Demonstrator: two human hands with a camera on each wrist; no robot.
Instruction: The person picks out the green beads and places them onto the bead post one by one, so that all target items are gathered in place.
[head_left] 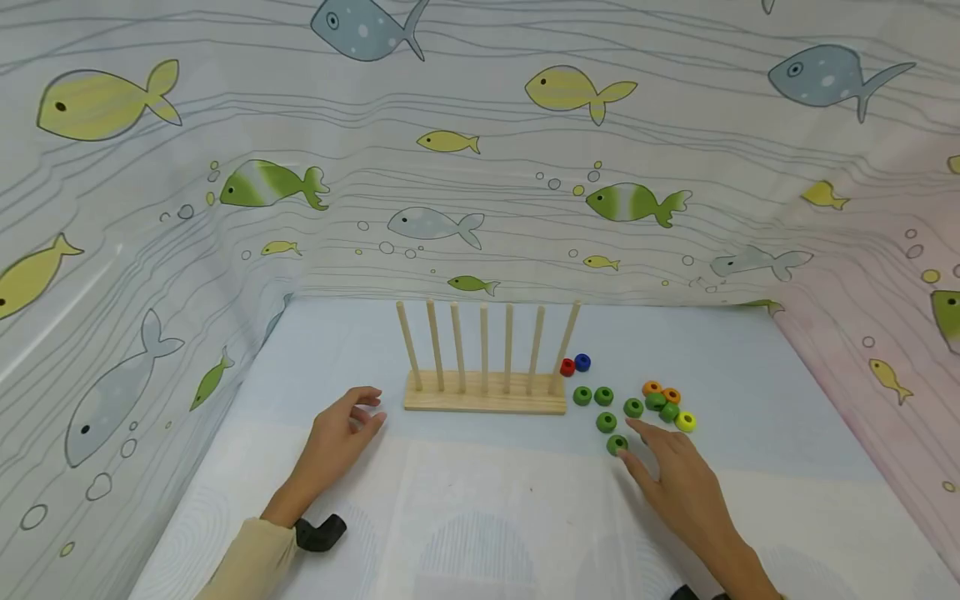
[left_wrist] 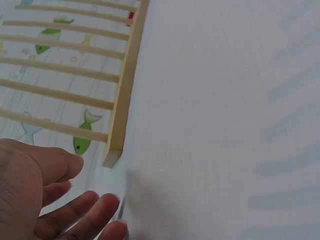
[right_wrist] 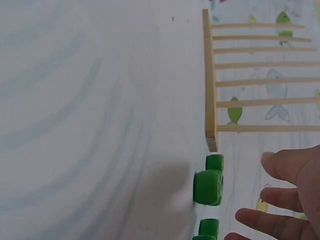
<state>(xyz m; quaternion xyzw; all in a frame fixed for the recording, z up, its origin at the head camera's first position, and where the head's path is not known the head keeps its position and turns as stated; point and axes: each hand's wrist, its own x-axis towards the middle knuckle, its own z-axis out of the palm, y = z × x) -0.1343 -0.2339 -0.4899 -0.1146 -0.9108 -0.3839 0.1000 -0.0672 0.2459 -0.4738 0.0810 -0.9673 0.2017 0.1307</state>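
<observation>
A wooden rack (head_left: 484, 402) with a row of several upright pegs stands near the middle of the table. My left hand (head_left: 335, 439) hovers just left of its base, fingers loosely bent and nothing in them. To the right, my right hand (head_left: 686, 487) is over the beads, thumb and fingers spread apart. Its thumb tip overlaps the nearest green bead (head_left: 617, 444) in the head view, and the index fingertip is close to another green bead (head_left: 633, 407). In the right wrist view, green beads (right_wrist: 207, 187) lie beyond the fingertips, between hand and rack.
A red bead (head_left: 567, 367) and a blue bead (head_left: 582, 362) sit by the rack's right end. Orange beads (head_left: 652, 388), a yellow bead (head_left: 686, 421) and more green ones cluster farther right. A fish-patterned curtain (head_left: 450, 192) encloses the table (head_left: 480, 492) at the back and sides.
</observation>
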